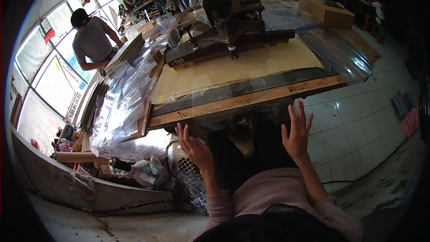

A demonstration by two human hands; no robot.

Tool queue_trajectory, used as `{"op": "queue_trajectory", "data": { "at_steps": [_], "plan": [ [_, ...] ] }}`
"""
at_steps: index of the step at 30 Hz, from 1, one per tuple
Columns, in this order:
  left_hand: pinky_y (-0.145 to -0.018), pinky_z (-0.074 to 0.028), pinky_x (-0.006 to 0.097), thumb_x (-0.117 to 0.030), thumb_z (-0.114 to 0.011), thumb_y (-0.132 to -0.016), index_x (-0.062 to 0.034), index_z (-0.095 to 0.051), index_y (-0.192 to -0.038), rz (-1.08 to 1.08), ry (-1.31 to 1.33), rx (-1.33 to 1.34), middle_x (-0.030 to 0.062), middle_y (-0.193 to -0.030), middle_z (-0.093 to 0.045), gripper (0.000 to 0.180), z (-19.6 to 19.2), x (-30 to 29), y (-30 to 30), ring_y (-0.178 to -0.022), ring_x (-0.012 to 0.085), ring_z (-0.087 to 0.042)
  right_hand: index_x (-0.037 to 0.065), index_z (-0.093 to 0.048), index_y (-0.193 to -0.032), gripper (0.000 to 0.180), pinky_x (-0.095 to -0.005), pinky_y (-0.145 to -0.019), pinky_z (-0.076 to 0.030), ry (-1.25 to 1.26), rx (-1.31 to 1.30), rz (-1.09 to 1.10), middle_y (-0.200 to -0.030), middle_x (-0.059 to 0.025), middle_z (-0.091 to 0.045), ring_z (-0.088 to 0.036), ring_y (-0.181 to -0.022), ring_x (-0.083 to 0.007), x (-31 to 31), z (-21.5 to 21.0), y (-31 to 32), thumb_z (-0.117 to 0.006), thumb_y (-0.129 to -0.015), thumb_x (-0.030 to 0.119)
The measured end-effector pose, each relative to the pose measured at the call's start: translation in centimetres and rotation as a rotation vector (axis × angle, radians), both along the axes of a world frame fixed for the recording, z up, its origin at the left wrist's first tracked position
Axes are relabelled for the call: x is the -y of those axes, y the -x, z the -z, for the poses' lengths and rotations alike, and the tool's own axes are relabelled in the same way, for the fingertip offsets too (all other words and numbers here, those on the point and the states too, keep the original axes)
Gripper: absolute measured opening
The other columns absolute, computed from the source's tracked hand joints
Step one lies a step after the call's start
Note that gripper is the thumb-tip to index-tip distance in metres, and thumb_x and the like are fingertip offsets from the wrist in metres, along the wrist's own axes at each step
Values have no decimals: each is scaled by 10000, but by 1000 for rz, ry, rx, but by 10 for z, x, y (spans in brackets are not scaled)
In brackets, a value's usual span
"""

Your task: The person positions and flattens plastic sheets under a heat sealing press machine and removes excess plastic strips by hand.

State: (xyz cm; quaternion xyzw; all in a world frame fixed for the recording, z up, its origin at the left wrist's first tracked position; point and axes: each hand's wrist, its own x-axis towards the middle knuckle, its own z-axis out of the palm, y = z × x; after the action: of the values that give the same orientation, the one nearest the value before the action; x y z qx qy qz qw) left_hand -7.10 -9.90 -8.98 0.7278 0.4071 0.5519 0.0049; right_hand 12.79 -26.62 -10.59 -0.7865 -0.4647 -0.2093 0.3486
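Observation:
My left hand [193, 145] is raised below the front edge of a wooden worktable [251, 97], fingers spread, holding nothing. My right hand [297, 131] is also raised with fingers apart, just under the table edge. A clear plastic sheet [251, 85] lies across the tabletop over tan cardboard [242, 65] and overhangs the front edge near both hands. Whether my fingers touch the sheet is unclear. A dark press machine [226, 15] stands at the back of the table.
Crumpled clear plastic sheets [123, 103] pile at the table's left. A person in a grey shirt and dark cap [92, 40] stands by the windows. A cardboard box [326, 12] sits at the back right. White tiled floor [358, 125] lies to the right; clutter [134, 170] lies below left.

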Motion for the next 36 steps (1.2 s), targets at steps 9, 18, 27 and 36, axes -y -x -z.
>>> {"op": "queue_trajectory", "data": {
  "at_steps": [9,18,27,36],
  "plan": [
    [-1008,-297,451,-102,-459,-850,-24,-425,-1183,-92,-171,13,169,-1233,-403,343,25,-47,-15,-1220,346,-341,117,-216,-1371,717,-619,-1032,-146,81,159,266,-1430,-133,-227,-242,-1325,-300,-18,-4,-42,-578,-761,14],
    [-990,-306,459,-55,-444,-821,-12,-471,-1118,-81,-203,108,151,-1186,-439,301,28,-52,-18,-1179,341,-373,71,-310,-1314,625,-542,-1001,-270,-142,176,192,-1379,-162,-302,-287,-1290,-349,-26,-2,-47,-562,-752,-32],
    [-1013,-286,461,-155,-540,-839,-37,-462,-1137,-89,-224,92,146,-1181,-413,330,39,-58,-14,-1187,330,-352,50,-324,-1303,612,-494,-1003,-300,-179,180,171,-1356,-177,-330,-300,-1278,-364,-25,0,-47,-554,-743,-39],
    [-991,-296,446,-123,-546,-818,-37,-482,-1123,-69,-249,100,126,-1179,-434,323,39,-60,-15,-1181,323,-367,45,-320,-1298,585,-494,-1035,-293,-183,170,175,-1358,-166,-312,-270,-1293,-364,-28,1,-48,-540,-764,-49]
  ]
}}
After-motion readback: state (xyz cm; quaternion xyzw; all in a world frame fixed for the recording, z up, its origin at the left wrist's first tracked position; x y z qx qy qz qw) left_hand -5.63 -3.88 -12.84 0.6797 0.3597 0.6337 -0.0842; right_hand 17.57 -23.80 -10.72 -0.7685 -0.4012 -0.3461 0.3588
